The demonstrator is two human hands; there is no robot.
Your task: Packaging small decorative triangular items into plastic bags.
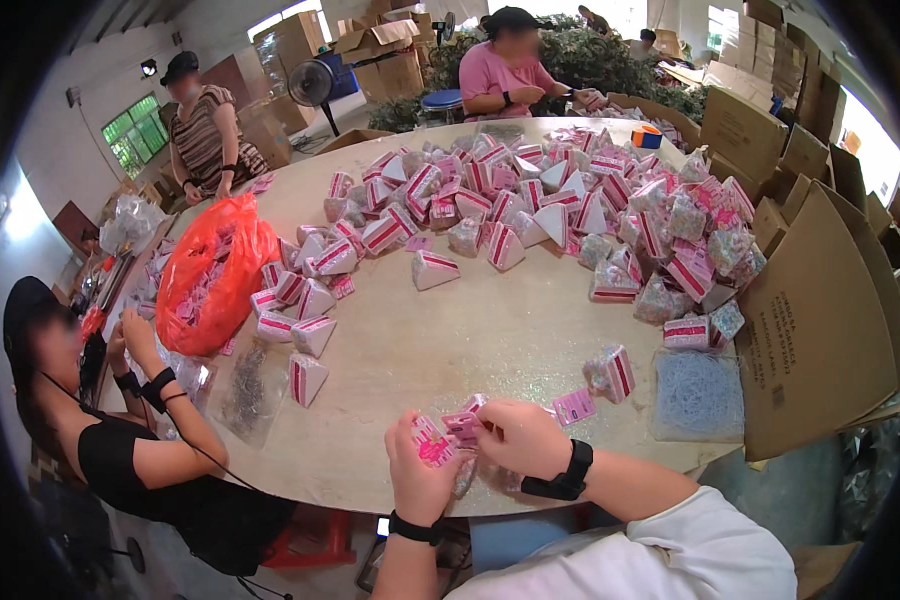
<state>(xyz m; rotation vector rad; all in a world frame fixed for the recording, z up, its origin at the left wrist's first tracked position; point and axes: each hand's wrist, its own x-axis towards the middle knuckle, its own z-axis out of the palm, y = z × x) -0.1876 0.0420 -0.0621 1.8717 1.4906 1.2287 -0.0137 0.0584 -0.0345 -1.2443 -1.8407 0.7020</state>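
Observation:
Near the front edge of the table, my left hand (417, 472) is closed around a pink and white printed card (433, 442). My right hand (530, 437) pinches a smaller pink card (461, 425) right beside it, and the two cards overlap or nearly touch. Under my hands lies a glittery, clear-wrapped piece (463, 478), mostly hidden by my fingers. Just beyond my right hand rest a loose pink card (574, 407) and a cake-slice-shaped piece with a pink stripe (611, 374).
A large heap of wedge-shaped pieces (500, 190) curves across the far table. An orange-red bag (205, 285) stands left, a clear bag of thin strands (698, 395) lies right, next to a big open carton (820, 320). People sit or stand around the table.

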